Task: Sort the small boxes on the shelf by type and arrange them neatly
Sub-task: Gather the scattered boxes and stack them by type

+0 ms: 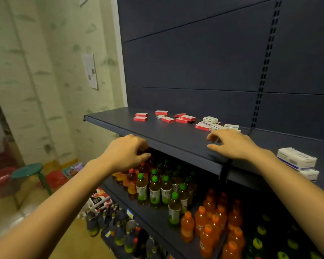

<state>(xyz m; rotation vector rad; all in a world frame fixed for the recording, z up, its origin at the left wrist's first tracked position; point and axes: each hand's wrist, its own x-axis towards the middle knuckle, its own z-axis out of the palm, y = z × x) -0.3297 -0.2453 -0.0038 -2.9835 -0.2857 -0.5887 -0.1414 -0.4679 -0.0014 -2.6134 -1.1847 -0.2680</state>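
Several small red boxes lie scattered toward the back of the dark top shelf. To their right lie white-and-blue boxes, mixed with one red box. My left hand hovers at the shelf's front edge with loosely curled fingers and holds nothing. My right hand is raised over the shelf, fingers relaxed, just in front of the white boxes and empty.
Larger white boxes are stacked at the shelf's right end. Below stand rows of green-capped bottles and orange bottles. A green stool and red baskets stand on the floor at left.
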